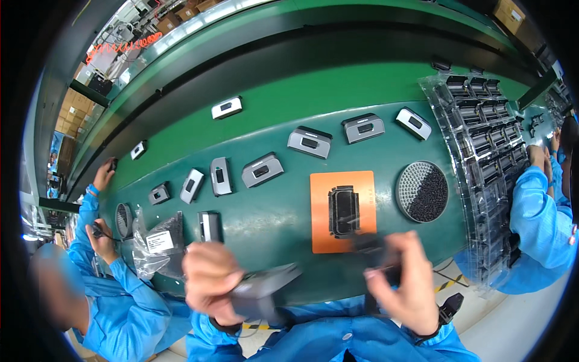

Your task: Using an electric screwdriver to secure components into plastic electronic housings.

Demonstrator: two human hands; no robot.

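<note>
My left hand grips a grey plastic housing, tilted and smeared by motion, just above the table's near edge. Closed round a dark blocky thing is my right hand; blur hides what kind it is. That dark thing overlaps the lower right corner of an orange mat. A black rectangular frame part lies on the mat. Right of it stands a round studded dish, partly filled with small black pieces. A silver-and-black housing rests beyond my left hand.
Several grey and white housings form a loose row across the green table. At the right are clear blister trays with black parts. A labelled plastic bag lies left. Co-workers' sleeves flank both sides; a raised green ledge runs behind.
</note>
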